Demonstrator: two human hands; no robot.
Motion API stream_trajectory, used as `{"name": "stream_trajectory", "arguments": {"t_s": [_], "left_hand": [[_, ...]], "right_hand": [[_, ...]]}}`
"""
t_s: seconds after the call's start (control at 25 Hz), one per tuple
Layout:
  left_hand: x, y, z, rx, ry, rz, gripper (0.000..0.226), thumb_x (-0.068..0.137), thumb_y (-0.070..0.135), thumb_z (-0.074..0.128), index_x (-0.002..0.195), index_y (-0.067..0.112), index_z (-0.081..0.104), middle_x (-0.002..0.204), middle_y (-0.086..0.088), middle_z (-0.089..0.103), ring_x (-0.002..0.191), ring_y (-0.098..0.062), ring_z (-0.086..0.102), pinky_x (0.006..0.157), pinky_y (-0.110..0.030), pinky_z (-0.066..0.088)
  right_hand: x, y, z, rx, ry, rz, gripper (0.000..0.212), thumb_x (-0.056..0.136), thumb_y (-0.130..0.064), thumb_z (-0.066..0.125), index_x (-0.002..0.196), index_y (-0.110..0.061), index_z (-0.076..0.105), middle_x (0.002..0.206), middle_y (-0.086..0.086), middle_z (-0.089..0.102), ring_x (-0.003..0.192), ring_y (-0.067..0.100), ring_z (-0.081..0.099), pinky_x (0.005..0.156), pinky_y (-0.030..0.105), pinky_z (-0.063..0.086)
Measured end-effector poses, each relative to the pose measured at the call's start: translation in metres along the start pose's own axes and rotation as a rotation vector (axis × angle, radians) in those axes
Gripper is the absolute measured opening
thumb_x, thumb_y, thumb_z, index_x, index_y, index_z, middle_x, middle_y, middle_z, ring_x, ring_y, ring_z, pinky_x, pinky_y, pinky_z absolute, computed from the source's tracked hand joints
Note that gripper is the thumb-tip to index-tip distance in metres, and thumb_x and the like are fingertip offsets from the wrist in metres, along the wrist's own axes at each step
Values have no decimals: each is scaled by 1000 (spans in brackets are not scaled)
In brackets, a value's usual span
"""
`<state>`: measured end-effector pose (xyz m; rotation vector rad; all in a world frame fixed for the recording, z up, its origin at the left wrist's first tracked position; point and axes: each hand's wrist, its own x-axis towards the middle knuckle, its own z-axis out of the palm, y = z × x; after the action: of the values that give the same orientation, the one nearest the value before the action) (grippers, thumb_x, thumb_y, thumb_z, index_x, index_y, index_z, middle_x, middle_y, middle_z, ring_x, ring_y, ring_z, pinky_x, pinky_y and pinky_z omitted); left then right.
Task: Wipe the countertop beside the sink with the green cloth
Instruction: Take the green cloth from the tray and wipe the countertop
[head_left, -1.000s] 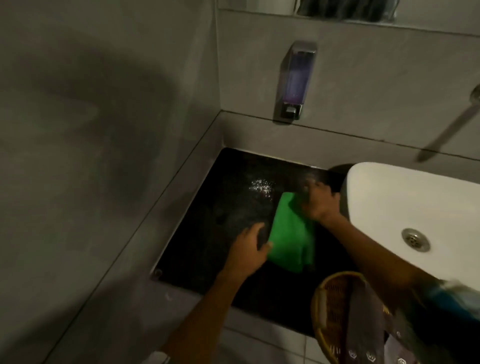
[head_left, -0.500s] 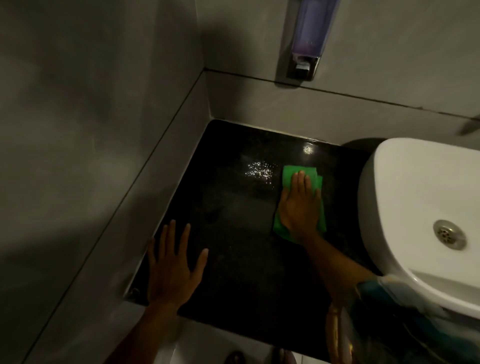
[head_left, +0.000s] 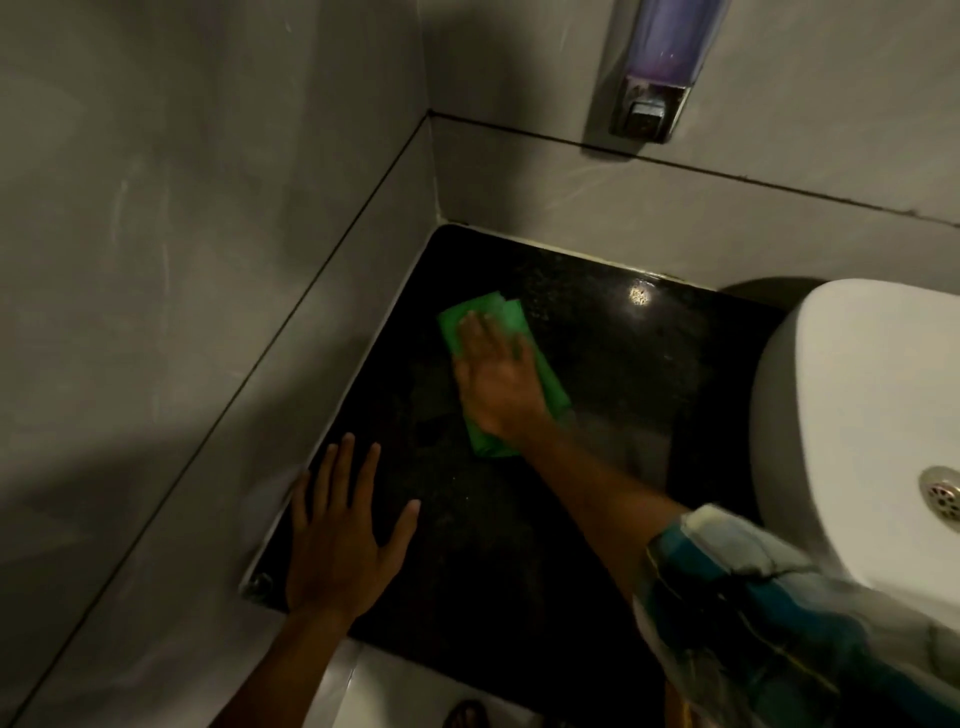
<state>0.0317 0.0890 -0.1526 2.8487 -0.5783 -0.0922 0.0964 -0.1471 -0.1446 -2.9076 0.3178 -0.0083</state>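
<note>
While the wipe is under way: this is how things lie on the dark surface.
Cloth: the green cloth (head_left: 511, 332) lies folded and flat on the countertop (head_left: 613, 384), left of the middle, well apart from the sink (head_left: 841, 395) at the right and nearer the left wall (head_left: 182, 260).
Right hand: the right hand (head_left: 498, 384) lies palm down on the cloth, fingers straight and together; it presses rather than clutches, nothing curled round an edge.
Left hand: the left hand (head_left: 337, 535) rests flat on the near left of the countertop, fingers spread apart, holding nothing; it looks like a brace.
Surface: black and glossy; a bright glint of light shows far right of the cloth; whether the stone there is wet or dry I cannot tell.
Progress: I judge the job to be mid-course; the far left corner, the strip along the left wall and the near edge under the left hand look yet to be covered.
Beyond: a soap dispenser (head_left: 654, 67) hangs on the far wall.
</note>
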Motion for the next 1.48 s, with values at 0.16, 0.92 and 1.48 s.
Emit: {"name": "stream_trajectory", "arguments": {"t_s": [0.16,0.92,1.48], "left_hand": [[-3,1,-3,0,-22,-20,86,83,73,23,150,20,17,162,-3,14,149,-19,11,120,-48,9],[1,5,-9,38,-79,-38,88,81,75,18,150,21,19,162,-1,12,149,-21,10,120,-49,12],[2,2,-4,45,-57,-38,86,81,74,21,151,23,16,162,0,11,149,-20,9,120,-49,13]], "right_hand": [[-60,-33,12,-11,-29,-94,61,94,-36,25,152,-18,18,161,0,20,149,20,13,119,53,10],[32,52,-31,-150,-149,73,56,102,-19,19,150,-5,-5,161,20,-8,148,37,-8,118,55,-6],[-15,187,-40,196,286,730,50,96,-24,38,144,-12,36,156,13,30,143,29,26,112,61,14]]}}
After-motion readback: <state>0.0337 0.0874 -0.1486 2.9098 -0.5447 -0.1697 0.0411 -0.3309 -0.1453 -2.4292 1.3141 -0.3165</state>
